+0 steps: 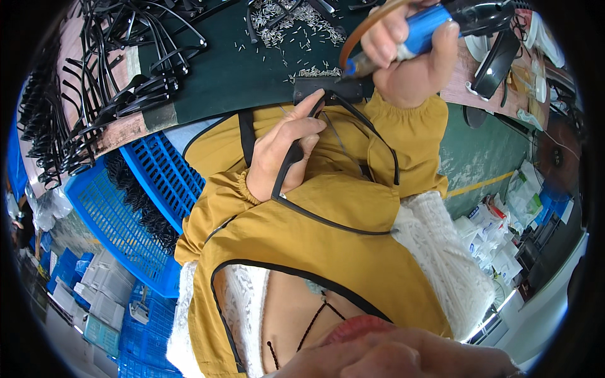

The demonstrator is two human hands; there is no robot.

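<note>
Up near the top of the view, the right hand (413,53) is gripping a blue-handled powered screwdriver (423,30), its fingers curled tightly around the barrel and the tool's tip pointing down-left toward a small dark block (328,88) that is sitting on the dark green worktop (252,69). Just below, the left hand (283,151) is pinching a black eyeglass frame (296,154) between thumb and forefinger, with the forefinger stretching up toward the block and the frame's thin temple arm (340,223) trailing down across the mustard-yellow sleeve (328,208). Whether the screwdriver tip is actually touching the frame is hard to tell. Small silvery screws (283,25) are lying scattered in a loose heap on the worktop above the left hand, near the screwdriver. Over at the left edge of the worktop, a large tangled pile of black eyeglass frames (107,75) is spreading out, well apart from both hands. Below that pile, a blue plastic crate (145,208) is standing beside the person's lap, and more dark parts are lying along its wall. On the right, small white packets (498,233) are lying stacked on the floor.
</note>
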